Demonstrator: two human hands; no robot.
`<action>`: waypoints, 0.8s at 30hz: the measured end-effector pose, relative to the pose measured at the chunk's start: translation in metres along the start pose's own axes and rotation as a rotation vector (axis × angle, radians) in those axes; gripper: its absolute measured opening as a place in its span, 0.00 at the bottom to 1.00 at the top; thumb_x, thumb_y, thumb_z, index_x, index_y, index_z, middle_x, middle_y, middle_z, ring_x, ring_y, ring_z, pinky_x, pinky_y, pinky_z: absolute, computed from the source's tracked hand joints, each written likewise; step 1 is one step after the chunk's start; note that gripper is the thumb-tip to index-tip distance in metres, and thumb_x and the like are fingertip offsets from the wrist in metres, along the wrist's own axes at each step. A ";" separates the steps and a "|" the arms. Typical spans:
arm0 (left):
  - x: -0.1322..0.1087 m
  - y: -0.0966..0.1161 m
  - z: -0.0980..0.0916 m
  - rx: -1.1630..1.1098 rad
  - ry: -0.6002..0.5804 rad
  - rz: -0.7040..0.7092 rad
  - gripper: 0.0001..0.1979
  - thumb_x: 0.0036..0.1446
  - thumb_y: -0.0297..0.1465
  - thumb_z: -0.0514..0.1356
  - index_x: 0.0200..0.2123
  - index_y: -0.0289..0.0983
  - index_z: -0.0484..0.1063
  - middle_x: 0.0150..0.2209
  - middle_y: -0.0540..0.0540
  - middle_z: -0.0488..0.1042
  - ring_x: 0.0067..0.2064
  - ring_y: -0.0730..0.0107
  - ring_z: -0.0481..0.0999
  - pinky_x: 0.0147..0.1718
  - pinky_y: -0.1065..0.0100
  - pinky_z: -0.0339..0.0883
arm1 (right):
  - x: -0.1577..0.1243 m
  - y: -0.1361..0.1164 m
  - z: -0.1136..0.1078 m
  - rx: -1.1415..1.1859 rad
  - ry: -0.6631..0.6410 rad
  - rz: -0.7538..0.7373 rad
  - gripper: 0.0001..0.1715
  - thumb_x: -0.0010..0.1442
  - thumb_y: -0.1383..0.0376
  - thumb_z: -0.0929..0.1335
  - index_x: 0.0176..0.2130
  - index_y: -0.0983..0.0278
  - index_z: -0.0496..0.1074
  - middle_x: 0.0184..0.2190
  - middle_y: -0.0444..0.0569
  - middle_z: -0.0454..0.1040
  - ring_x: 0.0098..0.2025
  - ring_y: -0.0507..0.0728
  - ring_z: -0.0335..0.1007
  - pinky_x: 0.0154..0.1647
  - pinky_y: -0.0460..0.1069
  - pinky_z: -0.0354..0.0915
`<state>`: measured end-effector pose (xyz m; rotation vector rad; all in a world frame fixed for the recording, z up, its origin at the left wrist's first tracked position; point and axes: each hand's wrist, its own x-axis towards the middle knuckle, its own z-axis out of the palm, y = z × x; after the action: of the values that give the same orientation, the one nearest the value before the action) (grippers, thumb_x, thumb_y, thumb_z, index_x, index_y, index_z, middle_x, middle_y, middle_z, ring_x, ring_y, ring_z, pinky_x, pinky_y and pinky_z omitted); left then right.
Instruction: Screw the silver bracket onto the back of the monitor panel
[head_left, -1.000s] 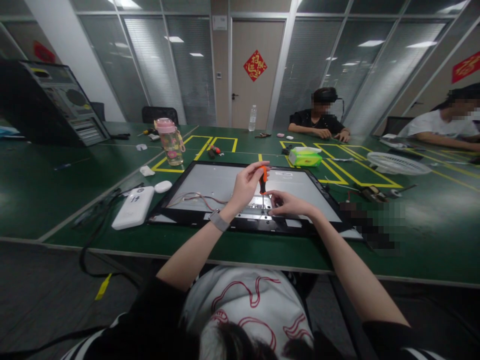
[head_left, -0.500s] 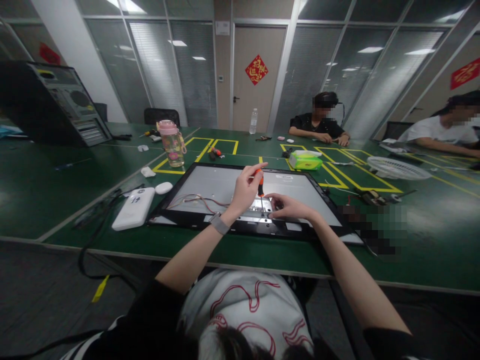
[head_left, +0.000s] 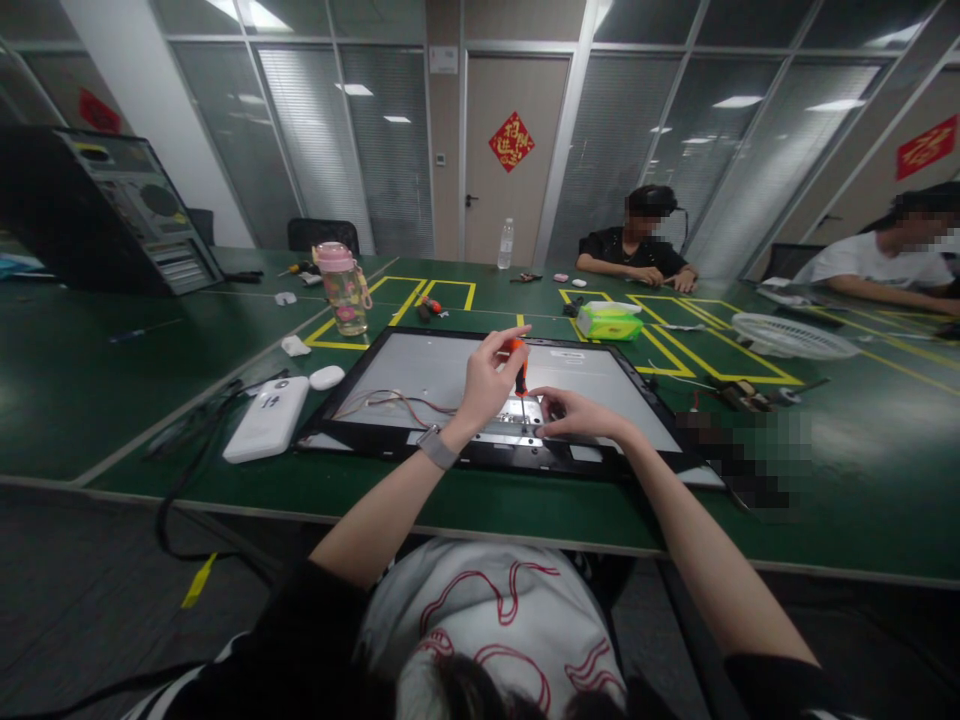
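Observation:
An orange-and-black screwdriver [head_left: 520, 380] stands nearly upright, its handle gripped by the closed fingers of my left hand [head_left: 491, 378]. The index finger of that hand points out past the handle. The screwdriver's thin shaft reaches down to a silver metal bracket [head_left: 510, 440] at the lower middle of a flat display panel [head_left: 420, 365] with a black frame. Beside the shaft, my right hand [head_left: 577, 415] rests on the bracket's right end, thumb and index finger apart. Its other fingers are curled and partly hidden. Thin wires [head_left: 397, 398] lie across the panel on the left.
Left of the panel are a white power bank [head_left: 266, 420], a white oval case [head_left: 327, 378] and a pink-lidded bottle [head_left: 341, 290]. Beyond it lies a green tissue pack [head_left: 609, 320]. A white fan grille [head_left: 795, 336] is at right. Two people sit across the table.
The view shifts very slightly. My left hand tilts a little on the screwdriver handle; my right hand stays at the bracket.

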<state>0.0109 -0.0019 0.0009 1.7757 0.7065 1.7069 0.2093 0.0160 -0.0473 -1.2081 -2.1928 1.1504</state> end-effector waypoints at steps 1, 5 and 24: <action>-0.001 0.001 0.001 0.014 0.019 0.005 0.10 0.59 0.31 0.60 0.44 0.37 0.76 0.34 0.48 0.69 0.36 0.72 0.71 0.33 0.71 0.67 | 0.000 0.000 0.000 0.001 -0.001 -0.001 0.40 0.46 0.59 0.74 0.55 0.67 0.63 0.29 0.40 0.66 0.32 0.52 0.62 0.36 0.49 0.59; -0.003 0.005 0.001 0.076 0.067 0.029 0.05 0.54 0.32 0.65 0.35 0.38 0.78 0.33 0.48 0.67 0.36 0.72 0.69 0.35 0.70 0.67 | 0.000 0.000 0.000 -0.003 -0.001 -0.007 0.39 0.46 0.59 0.74 0.54 0.66 0.63 0.29 0.40 0.66 0.33 0.53 0.62 0.37 0.50 0.60; 0.000 0.000 0.002 -0.118 -0.027 -0.100 0.07 0.55 0.34 0.65 0.36 0.38 0.76 0.33 0.48 0.72 0.33 0.74 0.73 0.33 0.71 0.67 | -0.001 -0.004 0.000 -0.011 0.007 0.000 0.39 0.46 0.59 0.75 0.54 0.67 0.64 0.29 0.41 0.66 0.32 0.52 0.63 0.36 0.49 0.60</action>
<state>0.0128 -0.0020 0.0005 1.6518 0.6574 1.6221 0.2077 0.0143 -0.0443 -1.2146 -2.1970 1.1334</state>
